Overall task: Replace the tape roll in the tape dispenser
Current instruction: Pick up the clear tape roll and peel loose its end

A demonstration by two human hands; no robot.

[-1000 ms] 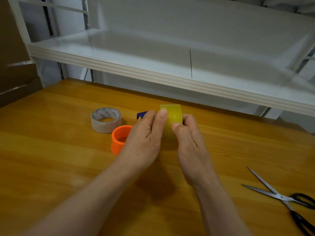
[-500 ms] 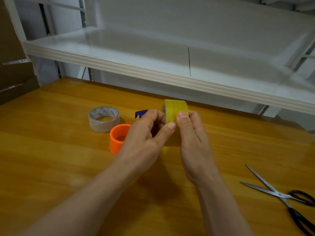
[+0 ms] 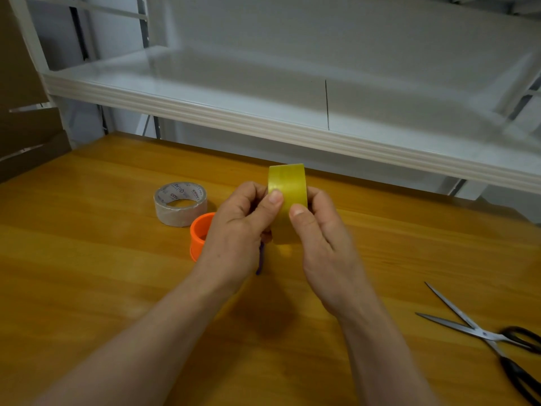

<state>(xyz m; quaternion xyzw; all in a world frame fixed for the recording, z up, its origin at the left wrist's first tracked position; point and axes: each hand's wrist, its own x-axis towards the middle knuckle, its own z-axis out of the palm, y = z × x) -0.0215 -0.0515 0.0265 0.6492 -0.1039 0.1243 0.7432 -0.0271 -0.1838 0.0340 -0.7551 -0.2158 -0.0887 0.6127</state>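
Note:
A yellowish clear tape roll [image 3: 287, 189] stands on edge above the wooden table [image 3: 87, 259], held between both hands. My left hand [image 3: 237, 232] grips its left side with the thumb pressed on the outer face. My right hand [image 3: 325, 244] grips the right side, thumb also on the face. A thin blue-purple piece [image 3: 260, 260] of the dispenser shows below my left hand; the rest is hidden. An orange plastic ring [image 3: 199, 234] sits on the table just left of my left hand.
A grey, nearly used tape roll [image 3: 180, 204] lies flat behind the orange ring. Open scissors [image 3: 480, 332] with black handles lie at the right. A white shelf [image 3: 292, 127] overhangs the table's back. Cardboard [image 3: 26, 136] stands at the far left.
My left thumb has moved up onto the roll's face near the right thumb, and the roll sits a little more upright. The blue part behind the hands is now hidden.

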